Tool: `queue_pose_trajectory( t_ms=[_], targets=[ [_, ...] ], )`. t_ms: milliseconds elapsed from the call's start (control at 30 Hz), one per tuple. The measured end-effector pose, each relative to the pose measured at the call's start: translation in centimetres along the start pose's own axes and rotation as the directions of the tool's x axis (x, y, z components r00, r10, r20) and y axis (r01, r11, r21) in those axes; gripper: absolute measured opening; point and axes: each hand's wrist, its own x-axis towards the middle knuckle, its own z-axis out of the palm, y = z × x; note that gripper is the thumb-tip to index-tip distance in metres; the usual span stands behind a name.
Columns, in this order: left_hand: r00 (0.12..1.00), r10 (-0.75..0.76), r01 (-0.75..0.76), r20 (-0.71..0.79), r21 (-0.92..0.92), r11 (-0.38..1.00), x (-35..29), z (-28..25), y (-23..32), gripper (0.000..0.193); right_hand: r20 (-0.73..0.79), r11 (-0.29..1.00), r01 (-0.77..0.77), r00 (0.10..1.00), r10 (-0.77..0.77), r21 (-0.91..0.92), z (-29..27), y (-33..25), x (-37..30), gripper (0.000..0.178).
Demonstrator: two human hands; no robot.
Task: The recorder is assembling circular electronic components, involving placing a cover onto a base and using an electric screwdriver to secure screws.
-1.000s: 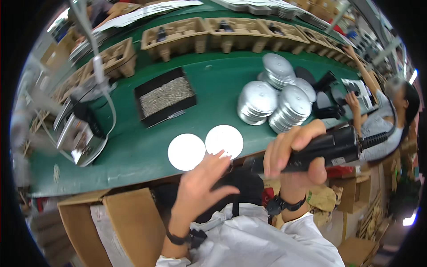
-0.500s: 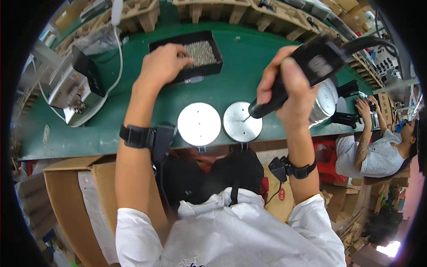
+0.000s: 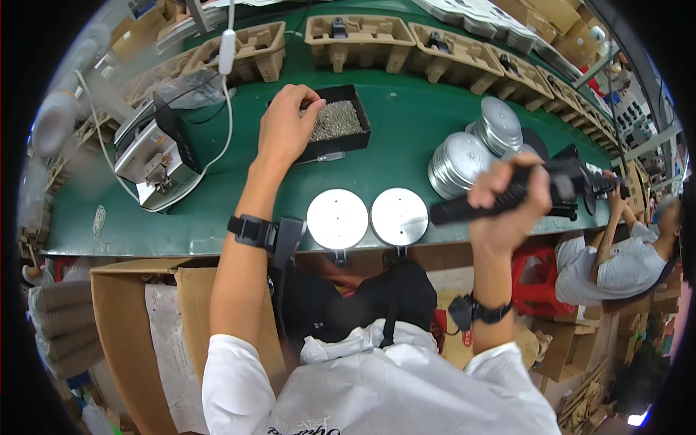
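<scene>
My left hand (image 3: 284,129) is at the left end of a black box (image 3: 366,133) of small metal screws (image 3: 336,122). Its thumb and fingers are pinched together, and whatever may be between them is too small to make out. My right hand (image 3: 507,230) grips a black electric screwdriver (image 3: 464,210), blurred by motion and tipped sideways, its nose pointing left. Two round silver metal discs with small holes lie side by side at the table's near edge, a left disc (image 3: 338,220) and a right disc (image 3: 400,218). The screwdriver is just right of the right disc, apart from it.
Stacked metal discs (image 3: 458,161) stand behind the screwdriver. A small screwdriver (image 3: 330,156) lies before the screw box. At left is a white-and-black device (image 3: 154,170) with a white cable. Cardboard trays (image 3: 359,36) line the back; a co-worker (image 3: 616,254) sits at right.
The screwdriver has come off the right disc and swung right, turning more level. My left hand has drawn back from over the screws toward the box's left end. The whole view has shifted.
</scene>
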Motion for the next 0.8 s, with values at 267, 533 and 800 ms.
queue_pose_trajectory(
  t_ms=[267,533,800],
  targets=[
    [0.999,-0.015,0.018,-0.043,0.088,0.996,-0.3,-2.3,1.8,0.017,0.478,0.958,0.259,0.830,-0.287,0.124,2.4,-6.2,-1.9,0.042],
    [0.962,0.233,-0.176,0.145,-0.326,0.929,-11.6,-3.3,10.8,0.017,0.462,0.941,0.225,0.826,-0.322,0.253,3.8,-6.7,-1.7,0.045],
    [0.956,0.191,-0.128,0.223,-0.268,0.955,-17.5,-3.3,12.2,0.019,0.643,0.988,0.015,0.758,-0.112,0.154,4.1,-3.7,-2.0,0.039]
  ],
)
